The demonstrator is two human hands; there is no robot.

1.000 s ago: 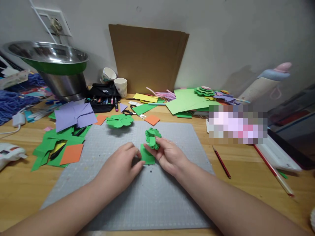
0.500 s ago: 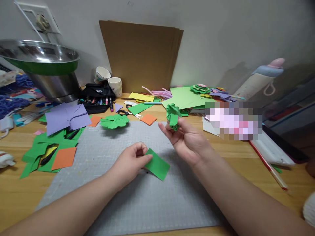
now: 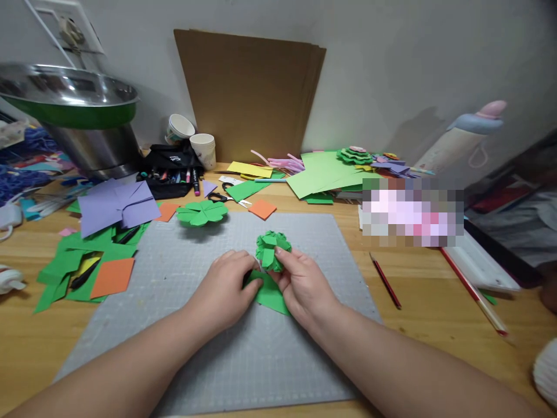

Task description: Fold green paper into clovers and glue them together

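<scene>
My right hand (image 3: 307, 281) pinches a small crinkled green paper flower (image 3: 265, 255) above the grey cutting mat (image 3: 209, 366). A flat strip stands out on the flower's near face. Close beside it on the left, my left hand (image 3: 228, 284) is closed on a green paper piece (image 3: 272, 296), with the thumb along its edge. Part of that piece is hidden by both hands. Farther back at the mat's edge lies a green paper clover shape (image 3: 202, 213) with rounded petals.
Purple folded paper (image 3: 117, 209), green scraps and an orange square (image 3: 113, 277) lie left. Scissors (image 3: 217, 197), a black pencil case (image 3: 169, 168) and paper cups (image 3: 202, 151) stand behind. A red pencil (image 3: 386, 281) lies right, and brown cardboard (image 3: 248, 98) leans on the wall.
My right hand has lowered the green paper flower leftward, bringing it next to my left hand and over the green paper piece. The red pencil on the right has come into sight.
</scene>
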